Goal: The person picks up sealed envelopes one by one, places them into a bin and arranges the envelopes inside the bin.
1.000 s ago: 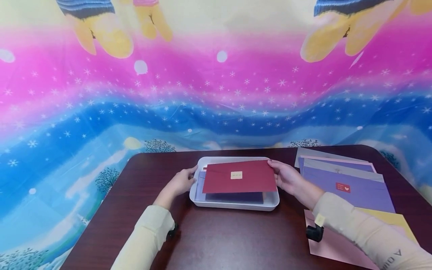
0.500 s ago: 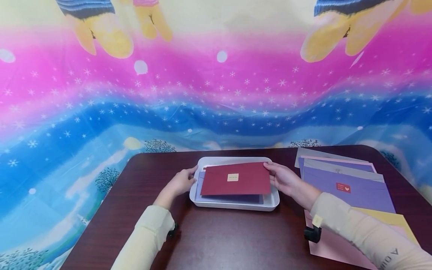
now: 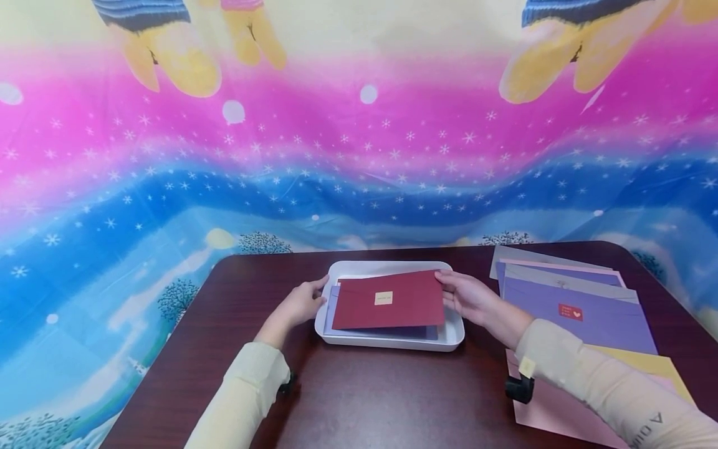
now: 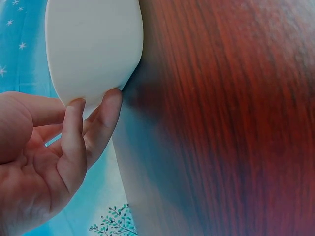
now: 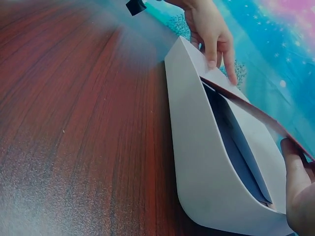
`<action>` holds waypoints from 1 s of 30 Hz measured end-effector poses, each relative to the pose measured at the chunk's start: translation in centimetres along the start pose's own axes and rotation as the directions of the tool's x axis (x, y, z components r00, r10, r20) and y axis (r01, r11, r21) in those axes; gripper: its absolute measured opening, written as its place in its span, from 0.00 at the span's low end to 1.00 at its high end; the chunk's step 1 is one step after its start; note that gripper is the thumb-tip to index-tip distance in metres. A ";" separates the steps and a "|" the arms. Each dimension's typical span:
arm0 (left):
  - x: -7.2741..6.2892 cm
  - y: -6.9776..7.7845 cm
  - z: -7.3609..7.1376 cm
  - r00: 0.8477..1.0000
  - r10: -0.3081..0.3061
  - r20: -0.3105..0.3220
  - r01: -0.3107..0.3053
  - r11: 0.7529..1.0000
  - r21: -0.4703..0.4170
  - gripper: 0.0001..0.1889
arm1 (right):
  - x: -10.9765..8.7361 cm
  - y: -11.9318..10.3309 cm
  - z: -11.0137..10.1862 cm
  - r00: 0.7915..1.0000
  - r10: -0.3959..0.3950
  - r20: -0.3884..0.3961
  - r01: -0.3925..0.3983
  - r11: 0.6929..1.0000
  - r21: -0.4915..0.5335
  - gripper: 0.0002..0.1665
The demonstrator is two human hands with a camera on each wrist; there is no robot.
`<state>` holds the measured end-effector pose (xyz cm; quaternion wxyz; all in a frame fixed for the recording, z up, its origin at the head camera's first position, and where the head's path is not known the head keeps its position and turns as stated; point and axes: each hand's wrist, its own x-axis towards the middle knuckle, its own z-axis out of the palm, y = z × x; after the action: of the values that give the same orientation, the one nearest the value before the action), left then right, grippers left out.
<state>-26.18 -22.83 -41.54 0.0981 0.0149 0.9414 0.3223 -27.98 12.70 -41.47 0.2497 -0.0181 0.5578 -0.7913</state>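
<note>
1. Your right grip [image 3: 471, 298] is closed on the upper right corner of a red rectangular paper envelope [image 3: 359, 315], which slants to its left, above the tray.
2. This envelope should be light, rather stiff but easy to crease; hold it by the edge, pinching gently.
3. Your left grip [image 3: 303, 302] holds the near end of a smooth white tray [image 3: 387, 342] with rounded corners, probably plastic and slippery.
4. Below the right grip, the wood-grained, dark reddish-brown counter [image 3: 359, 399] looks glossy.

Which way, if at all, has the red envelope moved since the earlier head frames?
Yes: left and slightly downward in the head view, the red envelope drawing away from the right rim of the tray, which stayed put.
</note>
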 end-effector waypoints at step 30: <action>-0.1 0.2 -0.2 1.000 0.012 0.015 -0.012 1.000 -0.010 0.31 | -1.8 -2.7 -1.0 0.987 0.034 0.157 -0.011 0.990 -0.141 0.36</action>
<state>-26.17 -22.79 -41.29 0.1035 0.0224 0.9389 0.3274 -27.70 15.01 -39.00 0.3003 -0.0921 0.5903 -0.7436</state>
